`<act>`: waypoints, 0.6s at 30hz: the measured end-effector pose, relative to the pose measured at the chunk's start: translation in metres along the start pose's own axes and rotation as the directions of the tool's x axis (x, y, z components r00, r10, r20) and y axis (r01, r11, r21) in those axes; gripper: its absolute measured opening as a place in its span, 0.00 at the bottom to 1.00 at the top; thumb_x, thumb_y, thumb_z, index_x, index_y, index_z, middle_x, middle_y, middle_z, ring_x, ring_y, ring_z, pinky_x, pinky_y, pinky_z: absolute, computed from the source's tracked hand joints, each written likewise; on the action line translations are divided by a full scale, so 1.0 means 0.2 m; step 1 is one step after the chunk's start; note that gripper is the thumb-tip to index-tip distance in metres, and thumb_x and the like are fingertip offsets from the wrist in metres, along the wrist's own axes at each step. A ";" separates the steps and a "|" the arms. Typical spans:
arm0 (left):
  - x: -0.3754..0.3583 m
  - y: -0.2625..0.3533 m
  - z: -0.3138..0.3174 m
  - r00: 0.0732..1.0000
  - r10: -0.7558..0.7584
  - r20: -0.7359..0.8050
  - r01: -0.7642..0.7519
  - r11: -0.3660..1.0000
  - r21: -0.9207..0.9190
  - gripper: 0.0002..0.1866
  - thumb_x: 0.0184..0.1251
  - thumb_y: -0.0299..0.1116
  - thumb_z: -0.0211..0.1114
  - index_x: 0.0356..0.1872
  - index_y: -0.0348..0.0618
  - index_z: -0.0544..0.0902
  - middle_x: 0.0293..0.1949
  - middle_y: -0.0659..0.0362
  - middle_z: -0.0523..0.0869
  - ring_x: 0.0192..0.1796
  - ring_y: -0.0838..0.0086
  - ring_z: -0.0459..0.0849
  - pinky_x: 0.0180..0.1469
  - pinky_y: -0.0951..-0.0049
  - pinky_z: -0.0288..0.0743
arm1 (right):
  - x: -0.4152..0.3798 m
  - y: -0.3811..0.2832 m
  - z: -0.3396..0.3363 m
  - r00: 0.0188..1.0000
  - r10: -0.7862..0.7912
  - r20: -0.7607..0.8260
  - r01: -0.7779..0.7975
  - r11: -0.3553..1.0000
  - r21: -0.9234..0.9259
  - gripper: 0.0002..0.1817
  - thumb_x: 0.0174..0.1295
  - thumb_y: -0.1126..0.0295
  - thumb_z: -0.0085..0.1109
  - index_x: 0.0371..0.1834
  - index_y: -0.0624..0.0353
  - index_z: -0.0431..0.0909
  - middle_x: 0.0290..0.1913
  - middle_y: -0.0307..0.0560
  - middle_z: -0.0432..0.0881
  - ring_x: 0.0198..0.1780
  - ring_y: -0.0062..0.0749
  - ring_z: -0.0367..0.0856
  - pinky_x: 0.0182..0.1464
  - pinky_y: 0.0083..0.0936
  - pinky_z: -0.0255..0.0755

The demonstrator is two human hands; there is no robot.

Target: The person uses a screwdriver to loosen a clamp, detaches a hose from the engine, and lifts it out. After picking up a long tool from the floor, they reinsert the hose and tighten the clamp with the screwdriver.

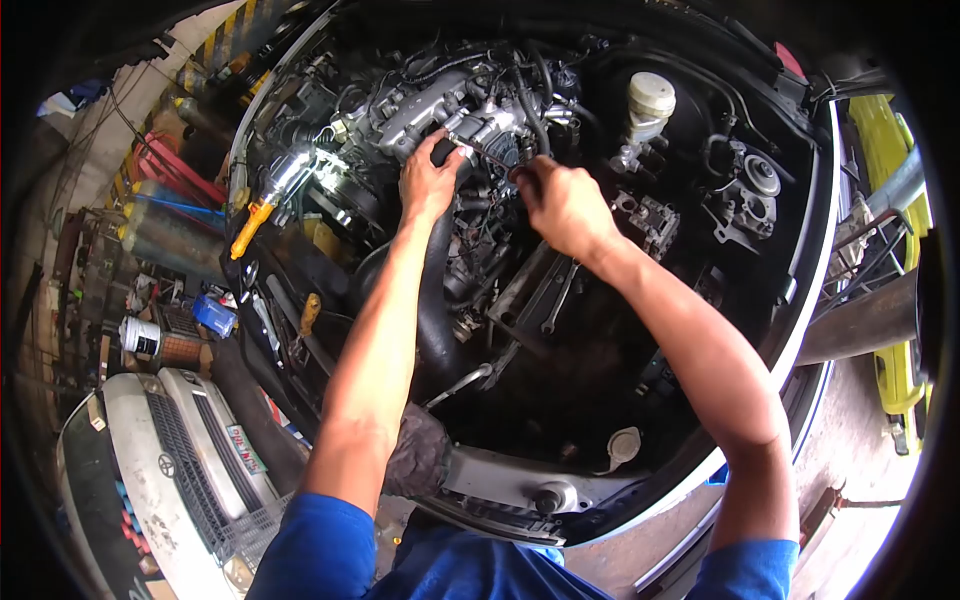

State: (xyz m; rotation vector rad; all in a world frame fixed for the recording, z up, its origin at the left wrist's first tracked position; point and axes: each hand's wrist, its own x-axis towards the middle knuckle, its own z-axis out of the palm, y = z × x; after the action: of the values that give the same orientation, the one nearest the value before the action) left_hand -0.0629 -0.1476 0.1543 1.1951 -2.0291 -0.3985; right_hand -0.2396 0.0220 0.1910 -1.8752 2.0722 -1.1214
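In the head view my right hand [570, 210] is closed around the dark handle of a screwdriver [518, 174]. Its thin shaft points left toward the upper end of a thick black hose [436, 290]. My left hand [428, 182] has its thumb and fingers curled round that hose end, close to the screwdriver's tip. Just beyond both hands lies the metal engine [425, 112], with pipes and thin hoses about it. Below my right hand, a wrench [552, 312] rests in the engine bay.
A lit work lamp with an orange handle [256, 222] leans at the bay's left side. A white-capped reservoir [651, 98] stands at the right rear. The front crossmember [500, 478] runs before my body. A white car front panel [140, 420] lies at lower left.
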 end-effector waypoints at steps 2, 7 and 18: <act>-0.02 0.00 -0.01 1.000 -0.013 0.008 0.013 1.000 -0.010 0.28 0.67 0.50 0.72 0.65 0.49 0.83 0.57 0.45 0.88 0.60 0.47 0.86 0.63 0.55 0.77 | 0.00 -0.01 -0.01 0.969 0.244 0.029 -0.235 0.886 0.399 0.19 0.73 0.56 0.61 0.40 0.64 0.87 0.27 0.56 0.85 0.33 0.53 0.89 0.36 0.40 0.81; -0.02 0.03 -0.03 0.999 -0.027 0.039 0.027 1.000 0.009 0.32 0.67 0.53 0.70 0.67 0.48 0.80 0.58 0.43 0.88 0.62 0.47 0.85 0.65 0.54 0.77 | 0.03 -0.02 -0.11 0.884 0.317 0.343 -0.460 0.721 0.519 0.17 0.72 0.60 0.59 0.48 0.62 0.88 0.31 0.61 0.86 0.39 0.56 0.88 0.46 0.41 0.81; -0.01 0.10 -0.03 0.984 -0.140 0.105 0.122 0.979 0.162 0.44 0.59 0.62 0.73 0.71 0.44 0.75 0.63 0.40 0.84 0.66 0.46 0.82 0.67 0.52 0.75 | -0.01 -0.01 -0.20 0.985 -0.171 0.013 0.172 0.985 -0.036 0.20 0.58 0.69 0.69 0.55 0.57 0.83 0.50 0.58 0.82 0.45 0.57 0.88 0.50 0.46 0.84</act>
State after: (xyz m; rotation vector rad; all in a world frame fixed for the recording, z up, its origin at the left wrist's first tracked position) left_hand -0.0704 -0.1341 0.1695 1.4369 -2.1186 -0.3874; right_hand -0.2590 0.0401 0.2198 -2.1066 1.9703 -1.1138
